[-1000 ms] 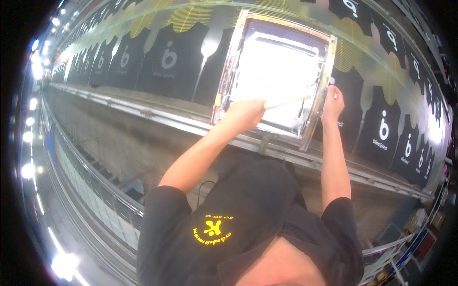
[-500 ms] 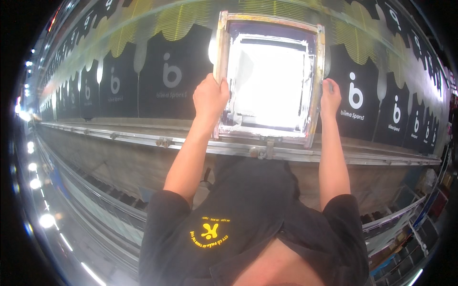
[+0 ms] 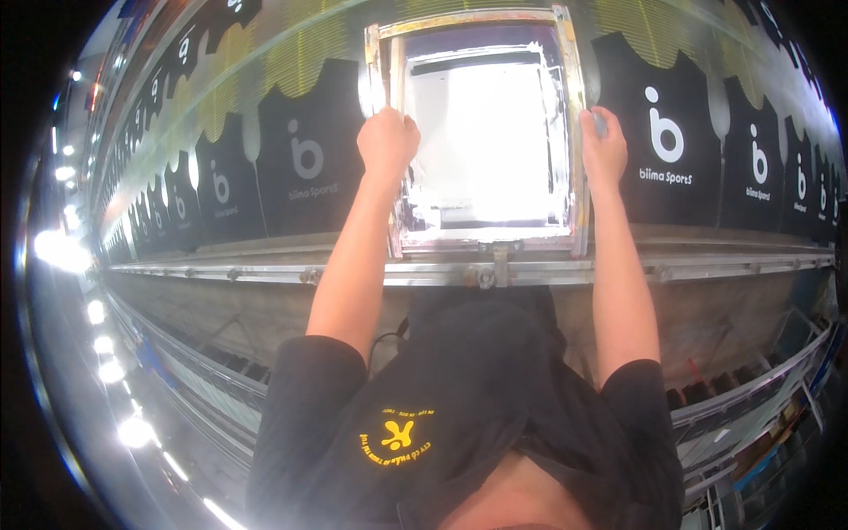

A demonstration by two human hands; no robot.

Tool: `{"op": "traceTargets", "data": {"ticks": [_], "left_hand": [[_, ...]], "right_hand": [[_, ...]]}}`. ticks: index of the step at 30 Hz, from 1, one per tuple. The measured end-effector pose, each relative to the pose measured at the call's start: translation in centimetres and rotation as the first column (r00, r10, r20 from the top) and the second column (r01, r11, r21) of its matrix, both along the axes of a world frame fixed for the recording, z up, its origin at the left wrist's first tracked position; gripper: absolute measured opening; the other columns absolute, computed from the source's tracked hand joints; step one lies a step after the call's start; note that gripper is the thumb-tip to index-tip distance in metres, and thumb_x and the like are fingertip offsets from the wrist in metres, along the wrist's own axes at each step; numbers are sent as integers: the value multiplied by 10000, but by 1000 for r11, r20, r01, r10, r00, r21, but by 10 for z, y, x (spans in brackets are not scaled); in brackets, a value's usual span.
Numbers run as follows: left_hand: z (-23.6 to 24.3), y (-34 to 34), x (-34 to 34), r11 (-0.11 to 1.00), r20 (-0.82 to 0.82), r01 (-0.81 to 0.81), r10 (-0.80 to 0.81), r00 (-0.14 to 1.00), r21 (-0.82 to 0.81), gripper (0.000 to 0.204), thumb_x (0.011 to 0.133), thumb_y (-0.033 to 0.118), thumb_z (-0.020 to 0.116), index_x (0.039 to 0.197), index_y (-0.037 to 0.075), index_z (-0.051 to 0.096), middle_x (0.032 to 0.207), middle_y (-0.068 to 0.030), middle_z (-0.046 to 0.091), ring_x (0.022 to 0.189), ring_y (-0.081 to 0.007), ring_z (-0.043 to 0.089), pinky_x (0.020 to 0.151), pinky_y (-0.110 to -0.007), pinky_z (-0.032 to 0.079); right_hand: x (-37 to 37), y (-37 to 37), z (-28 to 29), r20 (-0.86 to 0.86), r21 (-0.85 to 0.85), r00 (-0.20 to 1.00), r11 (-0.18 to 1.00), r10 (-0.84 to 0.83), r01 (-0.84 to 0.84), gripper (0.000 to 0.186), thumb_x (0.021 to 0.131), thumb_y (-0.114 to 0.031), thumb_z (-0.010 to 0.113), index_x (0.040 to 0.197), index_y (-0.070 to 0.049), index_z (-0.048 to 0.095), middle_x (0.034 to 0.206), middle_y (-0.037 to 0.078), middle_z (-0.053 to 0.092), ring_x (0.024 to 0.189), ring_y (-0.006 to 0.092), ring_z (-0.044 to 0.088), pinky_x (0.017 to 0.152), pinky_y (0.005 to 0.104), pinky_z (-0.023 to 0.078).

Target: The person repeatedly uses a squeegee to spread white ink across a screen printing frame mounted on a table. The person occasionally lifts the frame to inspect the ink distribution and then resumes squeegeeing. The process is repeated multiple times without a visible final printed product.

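Note:
A screen-printing frame [image 3: 477,22] lies over the long table in front of me, its mesh smeared with bright white ink [image 3: 495,141]. My left hand [image 3: 387,146] is closed on the frame's left rail. At the right rail, my right hand [image 3: 605,152] has its fingers curled, with the thumb against the frame's edge. A small greyish patch shows between that thumb and the fingers; I cannot make out what it is. Whatever lies beneath the frame is hidden.
Black garment pieces with white prints lie in a row on both sides, a duller print on the left piece [image 3: 309,132] than on the right piece [image 3: 658,124]. A metal rail [image 3: 618,268] with clamps [image 3: 493,272] runs along the table's near edge. Bright lamps glare at far left.
The whole view has shifted, and the frame sits slightly higher and further left in it. My right hand's fingers now curl more around the right rail. My left hand stays on the left rail.

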State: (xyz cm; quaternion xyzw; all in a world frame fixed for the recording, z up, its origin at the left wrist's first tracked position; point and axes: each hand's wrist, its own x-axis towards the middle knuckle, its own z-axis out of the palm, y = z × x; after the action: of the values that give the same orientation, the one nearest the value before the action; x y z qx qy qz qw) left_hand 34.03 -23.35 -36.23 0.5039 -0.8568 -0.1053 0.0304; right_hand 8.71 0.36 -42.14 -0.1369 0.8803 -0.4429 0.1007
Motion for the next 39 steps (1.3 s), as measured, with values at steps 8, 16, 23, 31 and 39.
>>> {"op": "traceTargets", "data": {"ticks": [8,16,23,31,39], "left_hand": [[23,0,-13,933,-14,350,-350,937,89,201,973,272,679,1026,82,720,901,-171,766,872,-400,748,767,-523,580],[20,-72,-106,756,14,650,-653,757,81,169,926,165,658,1080,169,728,961,-95,769,972,-328,746,798,-510,580],[15,-168,-144,758,132,631,-651,747,166,363,934,473,755,1023,123,781,881,-117,773,892,-337,761,808,-465,601],[7,-170,-137,835,171,547,-549,818,63,510,818,569,762,887,71,845,907,-190,798,904,-374,782,823,-489,618],[-14,-69,-53,803,75,593,-596,800,62,450,832,553,842,922,114,800,812,-115,766,789,-334,774,712,-469,617]], "right_hand": [[2,4,2,-30,53,1000,999,-1,2,424,938,-517,762,1225,-205,753,838,55,751,783,231,730,779,386,558],[0,2,-5,26,94,999,995,-47,44,447,948,-479,775,1243,-144,745,939,56,756,826,178,707,797,340,545],[-64,-73,30,-185,301,947,932,264,-201,519,891,-449,871,1220,-65,752,1195,192,707,1163,332,657,1013,436,524],[-75,-224,83,31,731,582,379,812,-567,468,902,-539,809,1122,-127,796,1027,53,767,946,269,735,842,430,570],[9,-108,29,-273,684,507,536,817,-495,341,842,-441,850,1039,-185,741,950,1,724,874,257,748,716,433,586]]}}
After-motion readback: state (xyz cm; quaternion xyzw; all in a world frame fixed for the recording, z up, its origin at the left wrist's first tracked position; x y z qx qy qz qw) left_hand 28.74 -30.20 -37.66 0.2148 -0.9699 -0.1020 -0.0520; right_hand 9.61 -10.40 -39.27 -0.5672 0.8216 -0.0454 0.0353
